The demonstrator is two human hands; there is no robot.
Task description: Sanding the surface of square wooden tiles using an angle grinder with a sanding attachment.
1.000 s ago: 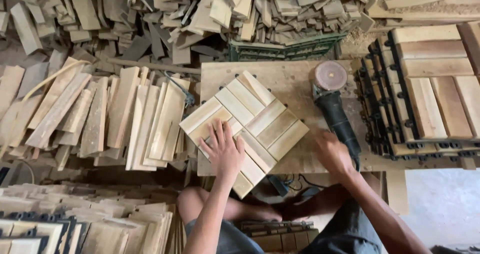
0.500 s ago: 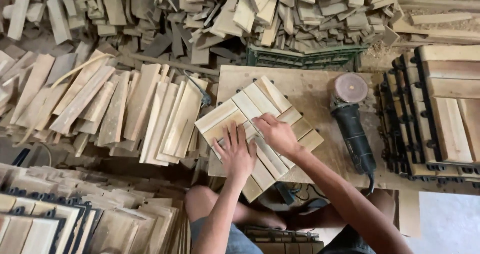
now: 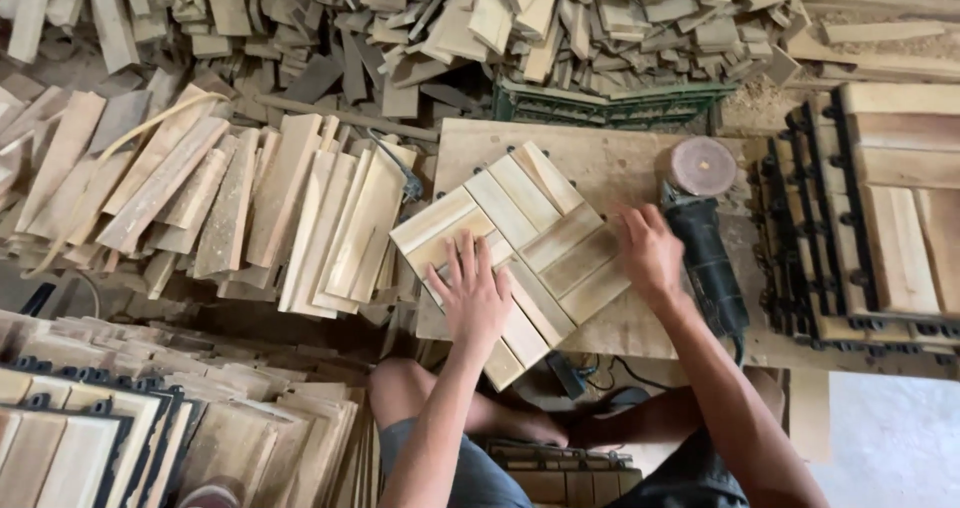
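The desk [image 3: 600, 338] is the anchor here, a pale board ringed by heaps of offcuts [image 3: 420, 28] beyond it and loose wooden slats [image 3: 250, 208] off its left edge. Stacked finished tiles [image 3: 880, 218] sit past its right edge. On the desk, toward its left half, lies the slatted wooden tile [image 3: 520, 248], turned cornerwise, 1 corner overhanging the near edge. It has rotated a touch in the last second. The angle grinder [image 3: 705, 238] lies on the desk's right part, disc end away from the person. The left hand [image 3: 475, 293] presses flat on the tile, fingers spread, grip released. The right hand [image 3: 650, 253], half a second ago on the tile's middle, has slid off to its right corner, touching the grinder's body, fingers loose, not clenched around anything. My read: sanding is about to resume.
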